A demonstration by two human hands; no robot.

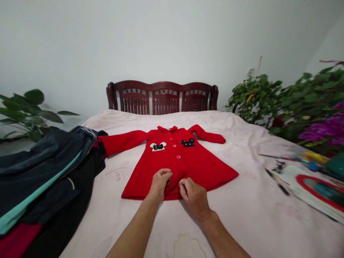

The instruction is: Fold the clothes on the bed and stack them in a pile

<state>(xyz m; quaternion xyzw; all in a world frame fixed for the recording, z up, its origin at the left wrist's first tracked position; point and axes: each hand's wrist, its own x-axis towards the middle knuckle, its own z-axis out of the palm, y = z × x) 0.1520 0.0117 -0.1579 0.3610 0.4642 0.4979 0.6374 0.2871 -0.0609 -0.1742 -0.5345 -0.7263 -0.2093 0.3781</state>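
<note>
A red child's coat (204, 161) lies spread out with its collar away from me and both sleeves stretched sideways. White-rimmed buttons run down its front, between a white mouse-shaped patch (158, 146) and a black dotted one (187, 143). Near the lower front, my left hand (160, 182) is closed, pinching the coat's cloth. My right hand (194, 195) is also closed on the coat, just to the right by the hem. Between the two hands the fabric is bunched and raised. The fingertips are partly hidden.
Dark clothes (48, 154) lie piled at the left, touching the coat's sleeve. On the right are a red-rimmed mirror (301, 179), a black pen-like object (277, 182) and small items. Leafy plants (258, 96) stand beyond. A dark wooden bench back (163, 86) rises behind the pale cloth (236, 215).
</note>
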